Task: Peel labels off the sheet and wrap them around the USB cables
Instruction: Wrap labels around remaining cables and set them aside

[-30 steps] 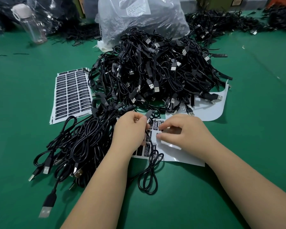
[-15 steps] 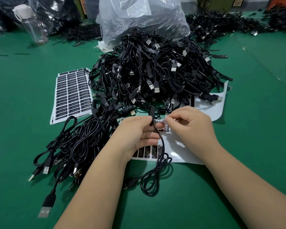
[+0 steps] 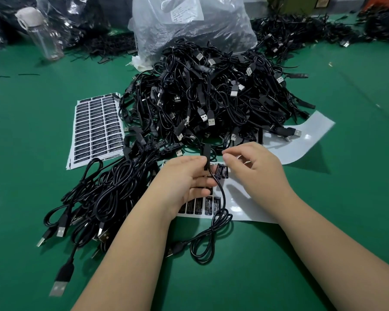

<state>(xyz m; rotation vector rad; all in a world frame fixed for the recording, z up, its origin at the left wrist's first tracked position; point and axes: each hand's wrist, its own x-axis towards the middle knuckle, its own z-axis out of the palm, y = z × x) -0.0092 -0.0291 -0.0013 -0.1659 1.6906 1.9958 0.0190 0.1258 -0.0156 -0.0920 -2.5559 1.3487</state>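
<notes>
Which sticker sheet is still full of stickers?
The label sheet lying left of the big cable pile; black labels cover it. The sheet under the hands is mostly bare, shiny backing.

Black cables [image 3: 211, 90], green table [image 3: 32, 122]

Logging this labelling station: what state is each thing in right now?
Left hand: pinching the cable in hand.
Right hand: holding a peeled label against the cable.
Near label sheet: mostly stripped.
Far label sheets: full.
Water bottle: upright, capped.
Cable pile: tangled.
</notes>
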